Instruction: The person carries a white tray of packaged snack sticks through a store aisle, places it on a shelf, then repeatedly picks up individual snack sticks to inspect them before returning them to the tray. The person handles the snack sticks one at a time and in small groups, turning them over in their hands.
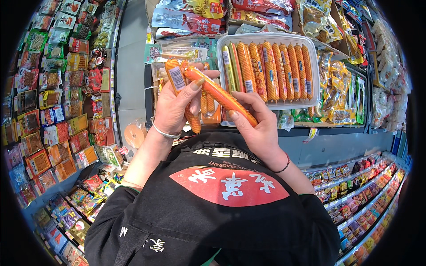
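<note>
My left hand (174, 106) is closed around an orange wrapped sausage (176, 79) with a white label, whose lower end sticks out below my fingers. Its thumb also presses on a second wrapped sausage (219, 95), which slants across in front of the first. At the lower right end of that second one, my right hand (261, 125) grips it between thumb and fingers. Just beyond both hands stands a clear plastic tub (279, 105) with several similar sausages (271, 71) upright in a row. At the row's left side is a yellow-green one (229, 68).
Packs of snacks in red and blue wrappers (188, 21) lie in boxes behind the tub. Bagged yellow goods (339, 91) hang over to its right. Shelves of packets (53, 133) run along the left, and tiered shelves (355, 190) stand at the lower right.
</note>
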### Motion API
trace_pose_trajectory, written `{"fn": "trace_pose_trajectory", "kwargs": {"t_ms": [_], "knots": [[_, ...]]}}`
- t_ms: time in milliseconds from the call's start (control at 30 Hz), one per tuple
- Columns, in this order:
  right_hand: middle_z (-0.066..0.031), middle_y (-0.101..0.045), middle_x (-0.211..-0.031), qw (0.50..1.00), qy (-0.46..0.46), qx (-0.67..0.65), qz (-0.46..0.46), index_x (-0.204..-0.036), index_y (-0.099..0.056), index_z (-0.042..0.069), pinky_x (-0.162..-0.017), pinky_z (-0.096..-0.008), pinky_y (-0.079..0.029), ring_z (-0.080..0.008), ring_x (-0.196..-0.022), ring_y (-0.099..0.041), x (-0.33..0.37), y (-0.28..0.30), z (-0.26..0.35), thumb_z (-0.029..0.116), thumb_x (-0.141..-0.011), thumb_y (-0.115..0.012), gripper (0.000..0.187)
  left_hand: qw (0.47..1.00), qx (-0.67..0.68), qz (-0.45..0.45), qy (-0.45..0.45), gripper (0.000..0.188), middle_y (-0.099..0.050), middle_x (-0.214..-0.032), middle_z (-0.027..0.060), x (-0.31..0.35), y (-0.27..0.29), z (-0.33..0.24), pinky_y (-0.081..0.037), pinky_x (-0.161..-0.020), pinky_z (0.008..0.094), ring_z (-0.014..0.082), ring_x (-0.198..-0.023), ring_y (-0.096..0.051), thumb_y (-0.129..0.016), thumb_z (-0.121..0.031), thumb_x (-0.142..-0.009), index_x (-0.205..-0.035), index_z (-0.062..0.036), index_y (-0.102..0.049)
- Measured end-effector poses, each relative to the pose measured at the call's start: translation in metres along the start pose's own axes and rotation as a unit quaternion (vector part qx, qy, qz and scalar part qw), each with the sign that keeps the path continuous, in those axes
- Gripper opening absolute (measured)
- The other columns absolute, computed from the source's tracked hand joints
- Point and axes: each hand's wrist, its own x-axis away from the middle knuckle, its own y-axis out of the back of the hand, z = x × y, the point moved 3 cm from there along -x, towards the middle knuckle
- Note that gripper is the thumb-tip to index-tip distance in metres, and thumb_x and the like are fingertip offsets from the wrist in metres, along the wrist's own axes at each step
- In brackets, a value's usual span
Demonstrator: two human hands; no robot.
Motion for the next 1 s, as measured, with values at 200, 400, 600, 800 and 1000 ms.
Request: {"fn": "trace_pose_trajectory", "kwargs": {"t_ms": [200, 400, 600, 800, 1000], "knots": [[-0.01, -0.065, -0.106, 0.998, -0.013, -0.054, 0.04, -0.124, -0.061, -0.005, -0.084, -0.0279, -0.05, -0.013, -0.093, -0.062, 0.0, -0.0012, -0.0051, 0.009, -0.096, -0.065, 0.032, 1.0, -0.003, 0.01, -0.005, 0.046, -0.064, -0.128, 0.0239, 0.0017, 0.0007, 0.0005, -0.039, -0.047, 0.018, 0.0022, -0.051, -0.047, -0.065, -0.02, -0.098, -0.138, -0.0031, -0.051], [-0.0092, -0.067, -0.111, 0.979, -0.125, -0.115, 0.112, -0.13, -0.057, -0.006, -0.083, -0.0257, -0.052, -0.0104, -0.097, -0.063, 0.0023, -0.0051, -0.0016, 0.012, -0.102, -0.059, 0.034, 1.0, 0.004, 0.024, -0.005, 0.05, -0.063, -0.128, 0.0244, 0.0044, 0.0, 0.0017, -0.04, -0.046, 0.0181, 0.0029, -0.05, -0.048, -0.065, -0.019, -0.098, -0.14, -0.0009, -0.048], [-0.0088, -0.067, -0.112, 0.977, -0.124, -0.139, 0.105, -0.132, -0.055, -0.006, -0.086, -0.0262, -0.052, -0.0103, -0.099, -0.063, 0.0029, -0.0054, -0.0021, 0.011, -0.102, -0.059, 0.035, 1.0, 0.0, 0.023, -0.009, 0.051, -0.063, -0.128, 0.0256, 0.0047, -0.0022, 0.0011, -0.04, -0.046, 0.018, 0.0031, -0.05, -0.048, -0.065, -0.02, -0.098, -0.141, 0.0004, -0.046], [-0.0088, -0.067, -0.113, 0.982, -0.11, -0.122, 0.097, -0.13, -0.056, -0.005, -0.088, -0.0265, -0.051, -0.0098, -0.1, -0.062, 0.0032, -0.0043, -0.0019, 0.011, -0.1, -0.061, 0.034, 1.0, -0.002, 0.029, -0.009, 0.052, -0.063, -0.128, 0.0255, 0.0053, -0.0034, 0.0008, -0.039, -0.046, 0.0173, 0.0024, -0.05, -0.046, -0.064, -0.02, -0.098, -0.143, 0.0003, -0.045], [-0.0087, -0.067, -0.112, 0.981, -0.113, -0.127, 0.089, -0.129, -0.056, -0.006, -0.088, -0.0268, -0.051, -0.0099, -0.1, -0.062, 0.0042, -0.0041, -0.0037, 0.011, -0.1, -0.062, 0.034, 1.0, -0.003, 0.03, -0.008, 0.054, -0.063, -0.129, 0.0247, 0.0057, -0.0062, 0.0, -0.039, -0.046, 0.0168, 0.0016, -0.05, -0.046, -0.064, -0.021, -0.099, -0.144, -0.0002, -0.044]]}}
